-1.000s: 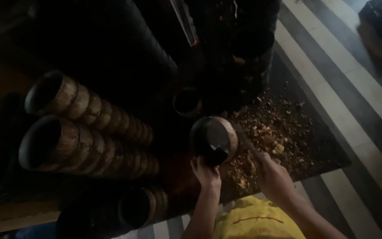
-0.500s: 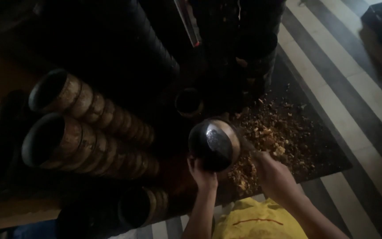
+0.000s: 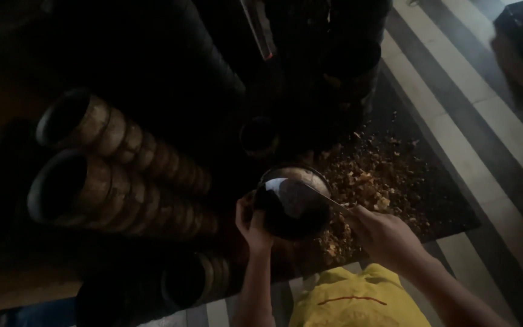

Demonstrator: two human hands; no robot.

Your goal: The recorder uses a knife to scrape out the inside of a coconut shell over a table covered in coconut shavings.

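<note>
Head view: left hand (image 3: 253, 223) cups coconut shell (image 3: 292, 203), right hand (image 3: 384, 237) beside it.

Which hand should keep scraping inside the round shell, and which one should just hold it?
Probably the right hand should scrape: it grips a thin scraping tool that reaches over the shell's rim. The left hand cups the dark shell from its side, so it seems better placed for steadying it.

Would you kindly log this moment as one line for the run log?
left hand: holds dark round shell | right hand: holds thin blade at shell rim | nearby: brown scrapings on dark mat, stacked shells
</note>
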